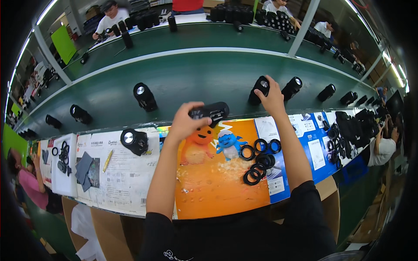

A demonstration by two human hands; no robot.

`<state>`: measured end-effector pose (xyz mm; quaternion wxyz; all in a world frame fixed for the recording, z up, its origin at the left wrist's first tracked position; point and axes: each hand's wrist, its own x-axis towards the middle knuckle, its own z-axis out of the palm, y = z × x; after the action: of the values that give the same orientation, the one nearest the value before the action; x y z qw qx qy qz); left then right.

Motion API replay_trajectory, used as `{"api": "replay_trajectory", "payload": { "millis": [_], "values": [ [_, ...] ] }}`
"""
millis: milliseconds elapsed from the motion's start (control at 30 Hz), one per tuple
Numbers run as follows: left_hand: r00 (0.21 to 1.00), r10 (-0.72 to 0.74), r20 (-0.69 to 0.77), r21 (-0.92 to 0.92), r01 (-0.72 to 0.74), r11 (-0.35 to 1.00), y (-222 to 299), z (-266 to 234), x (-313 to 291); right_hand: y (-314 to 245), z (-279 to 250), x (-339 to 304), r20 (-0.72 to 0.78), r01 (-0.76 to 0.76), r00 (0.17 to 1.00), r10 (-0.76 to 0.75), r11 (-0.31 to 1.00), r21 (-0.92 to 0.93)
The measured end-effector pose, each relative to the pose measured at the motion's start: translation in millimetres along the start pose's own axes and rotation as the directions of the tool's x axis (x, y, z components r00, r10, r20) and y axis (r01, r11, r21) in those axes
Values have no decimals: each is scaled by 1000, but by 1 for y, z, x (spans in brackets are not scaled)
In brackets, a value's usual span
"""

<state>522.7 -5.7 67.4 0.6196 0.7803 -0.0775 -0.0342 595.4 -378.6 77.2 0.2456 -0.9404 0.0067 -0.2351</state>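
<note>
My left hand (pixel 186 117) is closed round a black cylindrical speaker (pixel 219 112), held on its side over the near edge of the green conveyor belt. Further right, my right hand (pixel 272 96) grips another speaker (pixel 256 92), which stands on the belt with its silver round end up. Several black rings (pixel 264 161) lie in a loose group on the orange printed sheet (pixel 217 195), below and between my hands. One more speaker (pixel 135 142) with a silver end sits on the white paper, left of my left forearm.
Other speakers stand along the green belt (pixel 196 87), including one (pixel 145 96) to the left and one (pixel 291 88) beside my right hand. A yellow pen (pixel 108 161), grey cloths (pixel 87 170) and a white tray (pixel 65 185) lie left. Black parts (pixel 337 143) crowd the right. Co-workers sit around.
</note>
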Motion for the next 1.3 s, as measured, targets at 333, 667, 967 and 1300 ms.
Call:
{"api": "replay_trajectory", "payload": {
  "millis": [333,667,967,1300],
  "values": [
    [976,191,107,777,-202,596,52,40,100,2,-23,-26,-63,103,993,-99,993,61],
    [888,457,44,11,-458,889,15,58,10,-107,-54,-111,73,-14,996,-46,747,665],
    [999,35,-30,-885,-43,463,-56,57,-83,-141,36,-199,129,88,968,-216,771,630],
    [989,37,-146,-845,-144,515,-60,19,-79,-156,60,-229,605,-547,763,-228,271,792]
  ]
}}
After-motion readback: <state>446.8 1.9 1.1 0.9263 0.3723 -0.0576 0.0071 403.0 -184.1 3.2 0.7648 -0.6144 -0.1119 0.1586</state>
